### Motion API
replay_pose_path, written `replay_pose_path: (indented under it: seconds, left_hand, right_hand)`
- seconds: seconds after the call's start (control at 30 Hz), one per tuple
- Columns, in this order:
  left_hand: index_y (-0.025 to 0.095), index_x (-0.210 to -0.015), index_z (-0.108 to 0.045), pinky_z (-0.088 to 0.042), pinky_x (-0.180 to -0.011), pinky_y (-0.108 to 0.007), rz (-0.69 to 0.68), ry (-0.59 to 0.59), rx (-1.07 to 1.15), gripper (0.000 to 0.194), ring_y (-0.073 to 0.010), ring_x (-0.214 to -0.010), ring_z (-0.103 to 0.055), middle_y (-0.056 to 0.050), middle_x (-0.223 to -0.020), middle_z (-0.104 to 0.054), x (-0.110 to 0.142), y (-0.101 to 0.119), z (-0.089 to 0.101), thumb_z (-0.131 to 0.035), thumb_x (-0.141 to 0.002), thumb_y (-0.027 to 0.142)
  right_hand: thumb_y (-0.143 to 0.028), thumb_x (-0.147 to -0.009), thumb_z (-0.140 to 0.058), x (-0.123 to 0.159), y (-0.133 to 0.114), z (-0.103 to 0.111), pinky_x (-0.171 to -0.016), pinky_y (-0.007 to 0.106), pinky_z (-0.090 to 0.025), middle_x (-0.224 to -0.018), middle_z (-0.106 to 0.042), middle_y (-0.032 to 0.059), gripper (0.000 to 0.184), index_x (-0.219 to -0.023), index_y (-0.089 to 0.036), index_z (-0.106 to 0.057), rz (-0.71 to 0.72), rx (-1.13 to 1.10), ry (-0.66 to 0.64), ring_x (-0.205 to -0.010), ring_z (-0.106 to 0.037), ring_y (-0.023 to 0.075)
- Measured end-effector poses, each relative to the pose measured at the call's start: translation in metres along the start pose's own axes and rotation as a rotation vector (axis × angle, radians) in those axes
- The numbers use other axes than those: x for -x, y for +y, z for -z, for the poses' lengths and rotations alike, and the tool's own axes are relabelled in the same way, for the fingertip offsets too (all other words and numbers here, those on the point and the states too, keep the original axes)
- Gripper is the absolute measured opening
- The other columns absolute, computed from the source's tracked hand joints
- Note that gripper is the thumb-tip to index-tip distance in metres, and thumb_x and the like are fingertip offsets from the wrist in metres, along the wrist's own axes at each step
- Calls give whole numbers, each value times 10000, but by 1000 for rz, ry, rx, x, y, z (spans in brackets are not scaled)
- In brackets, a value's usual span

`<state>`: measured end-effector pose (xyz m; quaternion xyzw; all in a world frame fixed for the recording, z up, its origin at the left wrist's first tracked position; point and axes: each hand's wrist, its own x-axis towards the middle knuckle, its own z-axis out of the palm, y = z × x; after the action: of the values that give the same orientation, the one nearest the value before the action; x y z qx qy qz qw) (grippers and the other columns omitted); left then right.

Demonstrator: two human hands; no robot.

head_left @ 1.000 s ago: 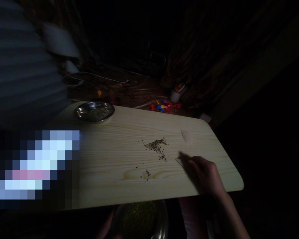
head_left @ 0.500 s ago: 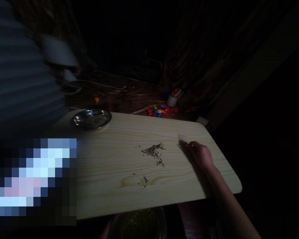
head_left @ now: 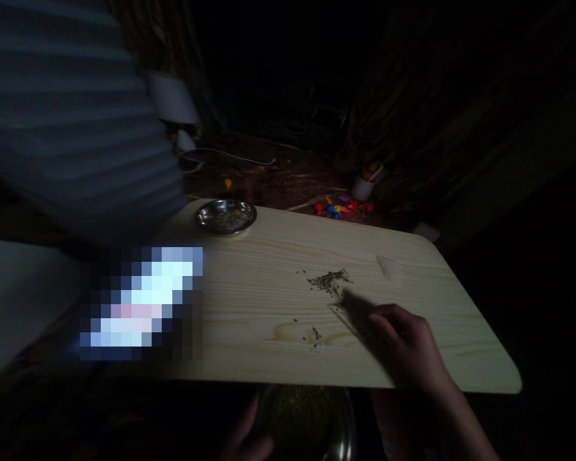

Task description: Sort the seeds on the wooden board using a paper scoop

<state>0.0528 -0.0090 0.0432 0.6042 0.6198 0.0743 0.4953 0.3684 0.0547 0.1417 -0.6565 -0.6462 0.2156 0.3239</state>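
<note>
My right hand (head_left: 406, 349) lies on the pale wooden board (head_left: 269, 301) near its front right edge, fingers pinched on a small flat card (head_left: 342, 313) whose edge rests on the wood. Just beyond the card lies a little heap of dark seeds (head_left: 329, 281), and a smaller scatter of seeds (head_left: 314, 333) sits to its left. A second pale card (head_left: 388, 267) lies flat further right. Below the board's front edge my left hand (head_left: 244, 435) grips the rim of a steel bowl (head_left: 310, 416) filled with greenish seeds.
A steel plate (head_left: 225, 216) with seeds stands at the board's far left corner. A person in striped clothing (head_left: 72, 115) sits at the left. On the dark floor behind are a white cup (head_left: 363, 187), coloured bits (head_left: 340, 208) and a white cable (head_left: 235, 155).
My right hand reached out to the far card half a second ago, then drew back toward the front edge with its card beside the seed heap. The view has shifted left.
</note>
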Motion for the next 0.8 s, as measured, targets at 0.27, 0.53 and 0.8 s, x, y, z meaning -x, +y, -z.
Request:
replay_pose_path:
  seconds: [0.27, 0.53, 0.8]
  left_hand:
    - [111, -1380, -412, -60, -1129, -545, 43, 46, -26, 664, -347, -1384, -200, -127, -1484, -321, 5, 1, 3, -482, -759, 335]
    - [266, -1340, -476, -85, -1121, -561, 0, 130, 11, 597, -347, -1369, -258, -30, -1454, -409, 3, -6, 0, -548, -751, 325]
    - [183, -1375, -424, -65, -1136, -509, 34, 49, 81, 637, -298, -1389, -211, -45, -1473, -361, 6, 5, 1, -513, -753, 285]
  right_hand:
    - [-381, -868, -541, 23, -18, -21, -682, 251, -486, -831, -728, 26, 222, -851, -216, -689, -8, -84, -142, -756, -665, 183]
    - [-388, -873, -509, 49, -32, -48, -676, 279, -540, -882, -743, 64, 263, -898, -211, -701, -50, -112, -37, -772, -692, 216]
    - [-416, -870, -508, 77, -25, -59, -681, 247, -556, -868, -751, 54, 271, -902, -230, -702, -94, -3, 85, -798, -710, 213]
